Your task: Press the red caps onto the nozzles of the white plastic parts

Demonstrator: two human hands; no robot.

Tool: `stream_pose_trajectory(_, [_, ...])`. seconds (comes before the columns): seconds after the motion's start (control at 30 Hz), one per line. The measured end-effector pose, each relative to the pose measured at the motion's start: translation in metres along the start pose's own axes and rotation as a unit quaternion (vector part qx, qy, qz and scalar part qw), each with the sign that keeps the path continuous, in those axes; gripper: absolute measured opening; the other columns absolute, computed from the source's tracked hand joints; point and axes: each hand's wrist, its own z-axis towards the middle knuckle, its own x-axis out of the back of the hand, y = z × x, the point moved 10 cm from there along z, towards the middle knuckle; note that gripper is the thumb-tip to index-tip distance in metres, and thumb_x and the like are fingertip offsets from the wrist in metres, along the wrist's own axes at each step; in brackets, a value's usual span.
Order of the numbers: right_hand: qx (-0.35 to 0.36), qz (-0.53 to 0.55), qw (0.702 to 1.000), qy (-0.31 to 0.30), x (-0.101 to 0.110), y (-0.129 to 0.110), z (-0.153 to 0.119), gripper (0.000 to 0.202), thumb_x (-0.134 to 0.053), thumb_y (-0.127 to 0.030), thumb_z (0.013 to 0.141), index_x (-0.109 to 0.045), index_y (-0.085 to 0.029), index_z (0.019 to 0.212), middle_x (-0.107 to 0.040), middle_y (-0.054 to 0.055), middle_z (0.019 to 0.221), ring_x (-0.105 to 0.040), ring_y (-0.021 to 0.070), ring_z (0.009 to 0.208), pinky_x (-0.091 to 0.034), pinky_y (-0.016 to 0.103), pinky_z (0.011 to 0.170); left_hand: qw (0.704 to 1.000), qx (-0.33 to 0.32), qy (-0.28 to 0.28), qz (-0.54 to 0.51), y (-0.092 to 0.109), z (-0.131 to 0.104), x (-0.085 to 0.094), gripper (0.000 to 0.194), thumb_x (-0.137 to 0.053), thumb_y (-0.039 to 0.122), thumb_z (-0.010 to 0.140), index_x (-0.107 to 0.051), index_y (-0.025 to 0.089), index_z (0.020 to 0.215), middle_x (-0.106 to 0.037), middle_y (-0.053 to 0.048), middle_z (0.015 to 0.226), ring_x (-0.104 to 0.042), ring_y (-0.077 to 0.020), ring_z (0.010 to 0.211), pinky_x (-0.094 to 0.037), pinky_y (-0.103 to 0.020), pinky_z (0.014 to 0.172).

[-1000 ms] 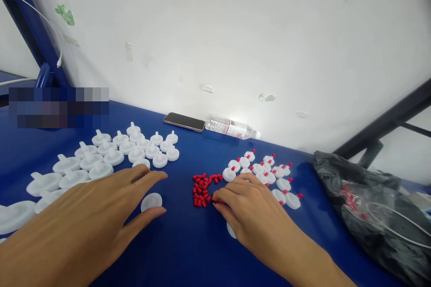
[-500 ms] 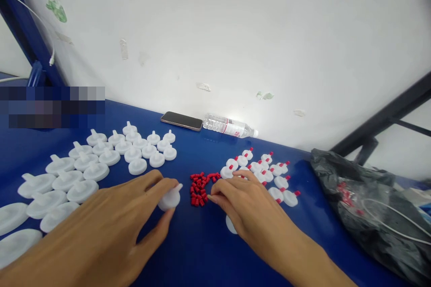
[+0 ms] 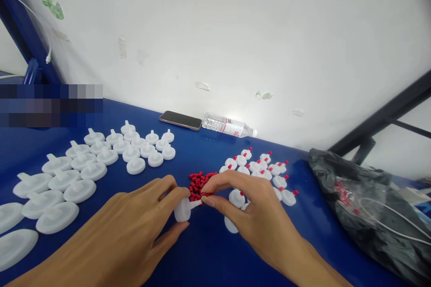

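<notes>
The fingers of the left hand [image 3: 134, 224] are closed on a white disc [image 3: 182, 210], pinching it by its rim between thumb and forefinger, just above the worktop [image 3: 202, 255]. From the head camera, the one view I have, I see the disc tipped on its side, its thin spout aimed at the right hand [image 3: 257, 202]. The right thumb and forefinger are drawn together at the edge of the pile of loose red caps [image 3: 197, 183]. Red shows between their tips, but I cannot tell whether a cap is pinched there or the pile simply lies behind.

I judge the step in hand to be pairing a cap with the held disc. As I read it, the next move calls for a cap lined up with the spout and pressed straight on, while the left grip keeps the disc from turning. A slanted push could flick the small cap away.

The uncapped discs [image 3: 92, 170] stand spout-up to the left; the red-tipped discs [image 3: 288, 197] are grouped to the right, partly behind the right hand.

As for containers, a black plastic bag [image 3: 325, 166] lies slumped at the far right, with a clear bag [image 3: 372, 197] on or in its folds, I cannot say which; red pieces [image 3: 344, 195] show through the clear film. A labelled clear bottle [image 3: 225, 125] lies on its side by the wall, its contents not discernible to me.
</notes>
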Motion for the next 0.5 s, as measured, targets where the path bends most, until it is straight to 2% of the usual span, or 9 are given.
stream_pose_trajectory(0.1, [0.001,0.016,1.0,0.004,0.0,0.0,-0.001,0.023,-0.091,-0.005,0.107,-0.089,-0.028,0.107,-0.096,-0.004,0.109,-0.093,0.0177,0.097,-0.072,0.024,0.093,0.999,0.015,0.001,-0.029,-0.004,-0.002,0.0,0.049,-0.036,0.035,0.128,-0.083,0.029,0.117,-0.092,-0.002,0.104,-0.089,-0.0199,0.072,-0.052,-0.035,0.044])
stream_pose_trajectory(0.2, [0.005,0.015,1.0,0.004,0.0,0.0,0.0,0.027,-0.096,-0.002,0.101,-0.089,-0.028,0.106,-0.095,-0.005,0.107,-0.092,0.0165,0.095,-0.071,0.022,0.093,0.998,0.024,-0.006,-0.055,-0.008,-0.004,-0.002,0.04,-0.043,0.038,0.128,-0.081,0.03,0.12,-0.093,0.0,0.109,-0.088,-0.0199,0.07,-0.054,-0.035,0.046])
stream_pose_trajectory(0.3, [0.006,0.015,1.0,0.01,0.001,0.0,0.0,0.028,-0.101,-0.003,0.098,-0.09,-0.028,0.105,-0.095,-0.004,0.105,-0.091,0.0177,0.094,-0.072,0.024,0.092,0.998,0.024,-0.004,-0.052,-0.01,-0.006,-0.002,0.04,-0.042,0.035,0.127,-0.082,0.029,0.126,-0.096,-0.003,0.12,-0.088,-0.0215,0.069,-0.056,-0.035,0.048])
stream_pose_trajectory(0.4, [0.007,0.028,1.0,0.013,0.001,0.001,-0.001,0.025,-0.103,-0.008,0.099,-0.09,-0.028,0.105,-0.095,-0.003,0.102,-0.091,0.0186,0.091,-0.073,0.025,0.089,0.999,0.017,-0.006,-0.043,-0.006,-0.005,-0.002,0.045,-0.038,0.031,0.127,-0.083,0.031,0.129,-0.096,-0.001,0.117,-0.089,-0.0224,0.07,-0.056,-0.035,0.049])
stream_pose_trajectory(0.5, [0.009,0.03,0.999,0.018,0.0,0.001,-0.002,0.016,-0.105,-0.02,0.103,-0.091,-0.028,0.103,-0.093,-0.003,0.097,-0.089,0.0186,0.087,-0.072,0.026,0.085,1.0,0.0,0.0,-0.025,0.001,-0.002,0.0,0.05,-0.033,0.031,0.13,-0.083,0.031,0.129,-0.096,-0.001,0.119,-0.09,-0.0212,0.074,-0.059,-0.035,0.05])
